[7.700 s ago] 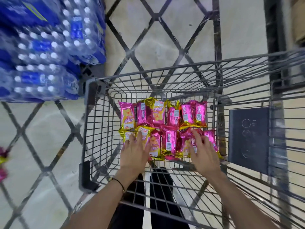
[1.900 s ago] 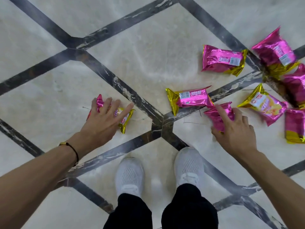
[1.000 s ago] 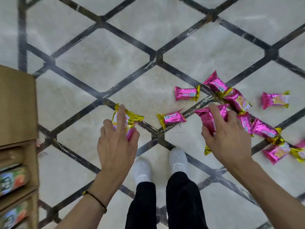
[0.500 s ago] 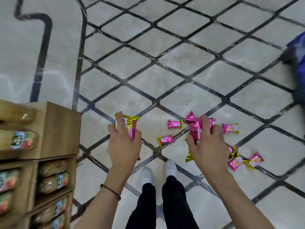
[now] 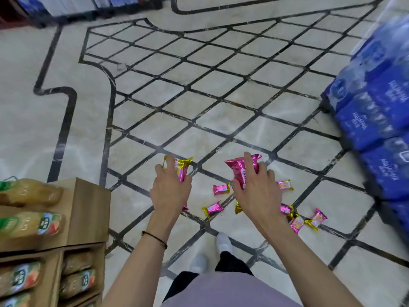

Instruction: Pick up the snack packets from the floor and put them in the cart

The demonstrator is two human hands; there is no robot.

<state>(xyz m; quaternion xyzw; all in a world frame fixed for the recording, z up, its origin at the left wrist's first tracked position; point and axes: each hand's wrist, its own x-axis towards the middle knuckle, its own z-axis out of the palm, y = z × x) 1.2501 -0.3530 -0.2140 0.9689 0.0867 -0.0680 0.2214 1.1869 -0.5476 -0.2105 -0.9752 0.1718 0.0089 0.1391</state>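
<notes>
Black bracelet [image 5: 155,237], black trousers [image 5: 230,262], white shoes [image 5: 223,241]

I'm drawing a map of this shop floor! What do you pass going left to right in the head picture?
Juice bottles → left hand gripping a gold packet → floor packet → right hand gripping a pink packet → water packs.

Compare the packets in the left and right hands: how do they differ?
The left packet, in the left hand, has a gold top end; the right packet, in the right hand, a pink one. More of the right packet shows than the left. Both are shiny and gripped.
</notes>
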